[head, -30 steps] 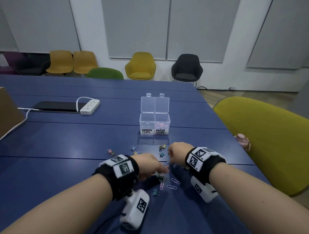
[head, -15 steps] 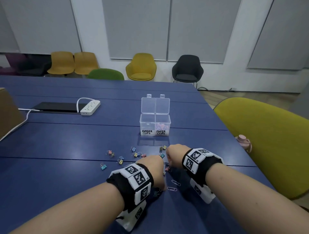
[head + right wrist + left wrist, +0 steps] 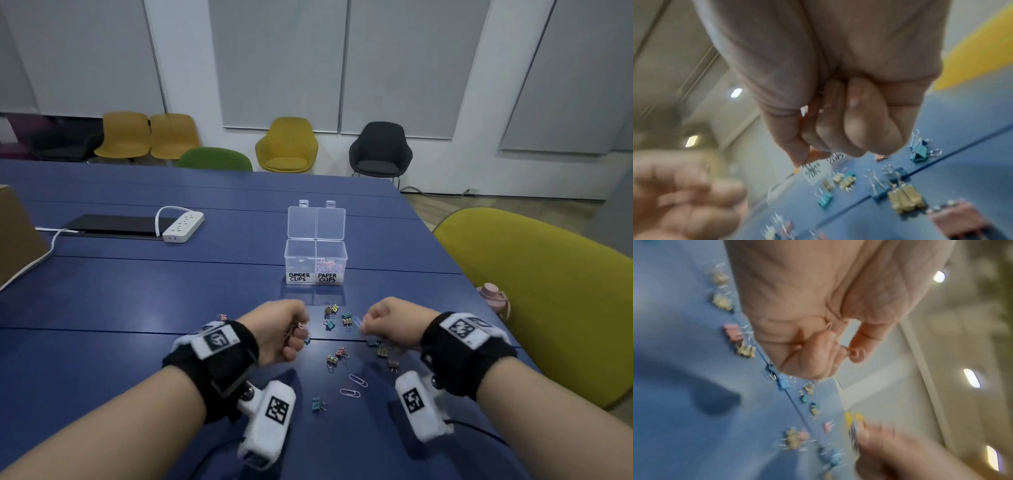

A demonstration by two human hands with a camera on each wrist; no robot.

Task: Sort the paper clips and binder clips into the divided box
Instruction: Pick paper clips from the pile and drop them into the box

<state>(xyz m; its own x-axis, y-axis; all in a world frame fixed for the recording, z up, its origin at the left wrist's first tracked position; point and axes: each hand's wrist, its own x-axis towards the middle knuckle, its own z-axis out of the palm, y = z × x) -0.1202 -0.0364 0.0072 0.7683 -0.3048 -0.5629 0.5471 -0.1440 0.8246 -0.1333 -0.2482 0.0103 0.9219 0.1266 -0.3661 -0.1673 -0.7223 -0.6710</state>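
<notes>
The clear divided box [image 3: 315, 262] stands open mid-table, labelled BINDER CLIPS on the left and PAPER CLIPS on the right; pale paper clips [image 3: 329, 265] lie in the right compartment. Several coloured binder clips [image 3: 337, 354] and two loose paper clips [image 3: 352, 387] are scattered on the blue table [image 3: 137, 294] in front of it. My left hand [image 3: 298, 334] hovers left of the pile, fingers curled round small binder clips [image 3: 303, 330]; its fist is blurred in the left wrist view [image 3: 838, 347]. My right hand [image 3: 368, 322] is curled to the right and pinches a light blue paper clip [image 3: 357, 321].
A white power strip [image 3: 183, 226] and a black flat device [image 3: 113, 224] lie at the far left. A brown box [image 3: 17, 233] sits at the left edge. An olive chair [image 3: 548, 291] and a pink bottle [image 3: 493, 294] stand past the table's right edge.
Both hands have come up from the pile and drawn apart, the left going left and forward, the right holding near the seam. More binder clips now show between them.
</notes>
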